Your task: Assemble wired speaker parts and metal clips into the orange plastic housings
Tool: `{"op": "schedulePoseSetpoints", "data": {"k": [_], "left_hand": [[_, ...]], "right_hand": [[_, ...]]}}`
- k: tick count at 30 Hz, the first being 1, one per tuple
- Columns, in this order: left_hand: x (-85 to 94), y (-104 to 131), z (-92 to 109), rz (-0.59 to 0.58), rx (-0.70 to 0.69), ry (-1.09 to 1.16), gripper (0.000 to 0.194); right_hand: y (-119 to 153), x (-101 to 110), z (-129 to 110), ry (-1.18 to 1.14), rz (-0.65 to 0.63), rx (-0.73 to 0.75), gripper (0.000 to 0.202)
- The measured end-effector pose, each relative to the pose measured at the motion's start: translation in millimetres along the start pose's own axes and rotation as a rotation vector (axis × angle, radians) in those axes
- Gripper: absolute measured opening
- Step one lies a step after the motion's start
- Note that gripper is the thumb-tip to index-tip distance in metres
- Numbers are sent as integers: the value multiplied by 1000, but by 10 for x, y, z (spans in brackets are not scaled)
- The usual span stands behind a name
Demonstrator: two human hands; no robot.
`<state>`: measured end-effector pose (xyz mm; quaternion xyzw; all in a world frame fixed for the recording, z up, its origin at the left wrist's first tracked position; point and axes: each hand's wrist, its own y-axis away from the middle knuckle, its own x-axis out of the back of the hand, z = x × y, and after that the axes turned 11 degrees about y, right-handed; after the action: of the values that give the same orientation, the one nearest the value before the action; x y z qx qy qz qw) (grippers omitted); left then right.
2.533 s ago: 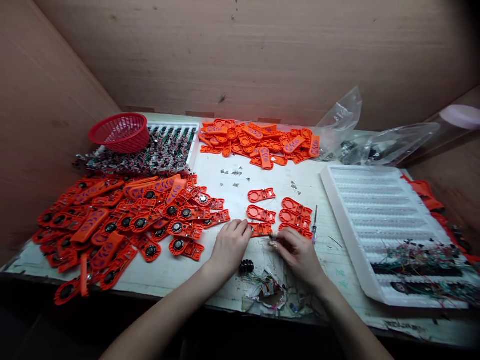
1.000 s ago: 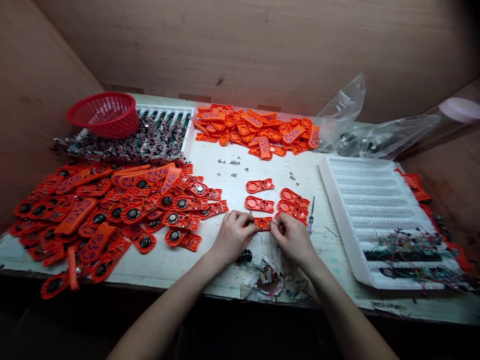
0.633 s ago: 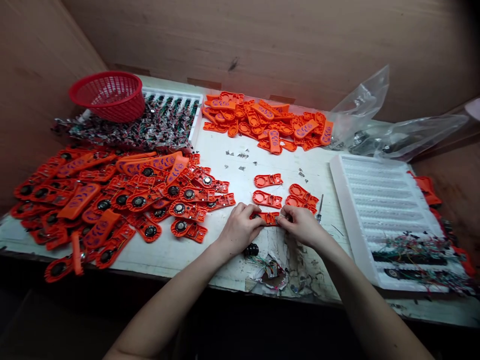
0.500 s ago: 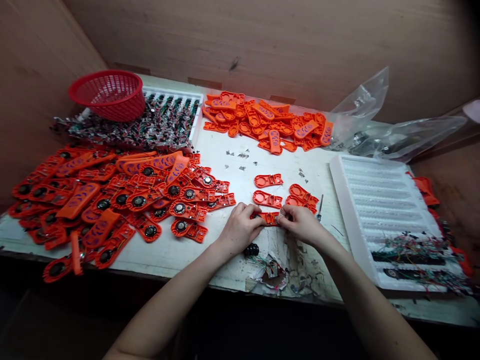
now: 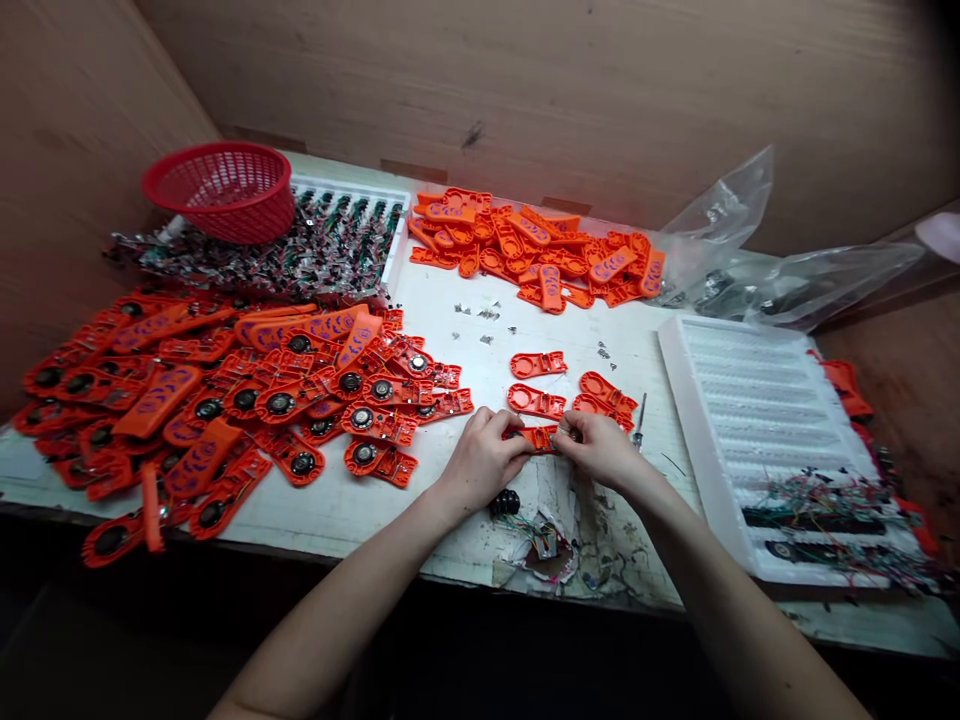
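Observation:
My left hand (image 5: 484, 452) is closed on the left end of an orange plastic shell (image 5: 540, 439), pressing it to the table. At the shell's right end, the fingers of my right hand (image 5: 600, 447) are pinched together around something small that I cannot make out. More empty orange shells (image 5: 537, 400) lie just beyond my hands. Close below my left hand is a small black coiled part (image 5: 505, 502), beside a speaker-like bundle of wires and metal (image 5: 544, 540) at a torn spot in the table covering. A thin screwdriver (image 5: 640, 420) lies right of my right hand.
A heap of orange shells with round black speakers (image 5: 277, 403) covers the left. Behind it, a red basket (image 5: 225, 190) stands on a white foam tray (image 5: 394, 250) of wired parts. More shells (image 5: 547, 285) lie at the back, small metal pieces (image 5: 487, 312) mid-table, another foam tray (image 5: 697, 450) right.
The view has shifted very slightly. Both hands stay at the same shell, with hardly any visible movement of the fingers.

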<state>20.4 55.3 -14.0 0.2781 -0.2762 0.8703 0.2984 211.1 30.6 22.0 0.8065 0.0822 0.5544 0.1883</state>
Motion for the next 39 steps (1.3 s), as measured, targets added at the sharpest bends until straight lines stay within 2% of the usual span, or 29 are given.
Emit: {"op": "schedulePoseSetpoints", "data": {"k": [10,18,24,29,33,39], "left_hand": [[-14,2,-1,13,5,11,12],[-1,2,-2,11,-3,19,12],[12,-2,20,20,14,19,13],[-1,-2,12,15,13,14,12],[-26,5,-9,46,-1,17,12],[-29,11,-11,47,-7,17,11]], "right_hand": [[-12,70,-124,185,-30,-14,11],[-18,-24,-362,292,69,-104,12],[167,-153,-155,201,204,-9,11],[243,-286,-3,-12,399,92,18],[219,-297,28,-95,367,90,21],[194,-230,13,-56,309,73,21]]}}
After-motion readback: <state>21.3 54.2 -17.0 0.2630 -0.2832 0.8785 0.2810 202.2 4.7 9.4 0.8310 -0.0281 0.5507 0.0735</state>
